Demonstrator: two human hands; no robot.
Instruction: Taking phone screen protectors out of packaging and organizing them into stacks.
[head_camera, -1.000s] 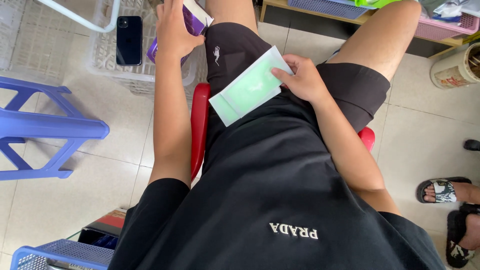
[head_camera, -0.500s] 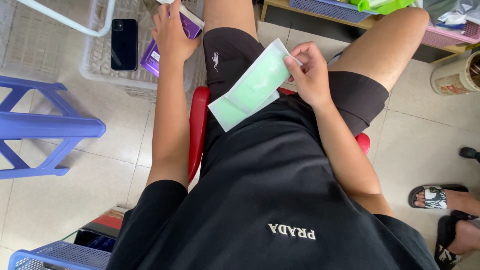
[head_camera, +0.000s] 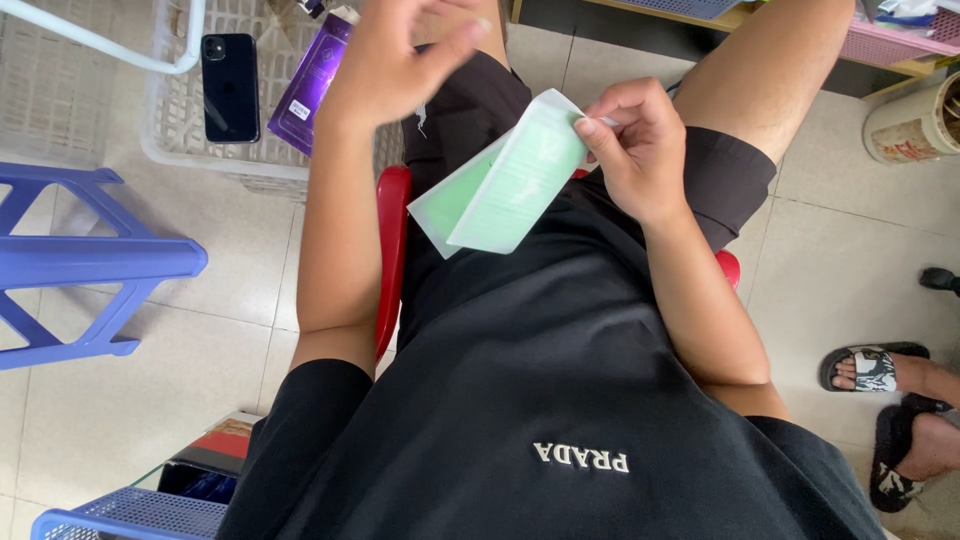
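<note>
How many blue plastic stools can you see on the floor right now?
2: one blue stool at the left edge beside the white basket, and another blue stool at the bottom-left corner, only partly in frame. Others may lie out of view.

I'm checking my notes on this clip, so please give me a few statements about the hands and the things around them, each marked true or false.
1. The right hand pinches a pale green packet at its upper corner. True.
2. The left hand also grips the packet. False: it is raised apart from it, fingers spread, holding nothing.
3. A black phone lies in the white basket. True.
4. The purple packet lies on the blue stool. False: it lies in the basket, beside the phone.
5. The person sits on a red seat. True.
</note>
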